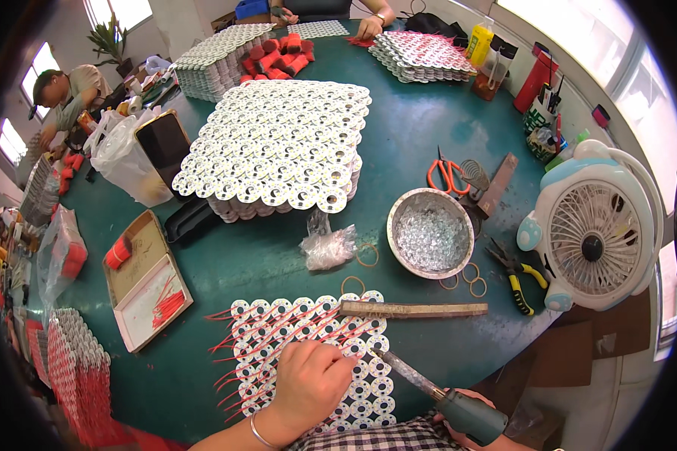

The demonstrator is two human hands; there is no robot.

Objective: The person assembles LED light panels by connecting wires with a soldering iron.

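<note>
A panel of round white circuit boards (361, 408) lies flat before me, red wires (259, 353) running slantwise over its left and upper boards. My left hand (312, 382), a bangle at its wrist, rests over the panel's middle with fingertips pinched together; whatever is between them is hidden. My right hand (456, 434) is wrapped round the dark handle of a soldering iron (470, 417). The iron's tip points up and left, at a board just right of my left fingertips. Across the panel's upper right edge lies a wooden strip (421, 310).
Beyond are a tall stack of board panels (271, 143), a metal bowl of clear bits (430, 233), orange-handled scissors (448, 176), pliers (519, 279) and a white fan (594, 233). An open box (147, 278) with red wires sits left. Another person's hand (370, 28) works at the far edge.
</note>
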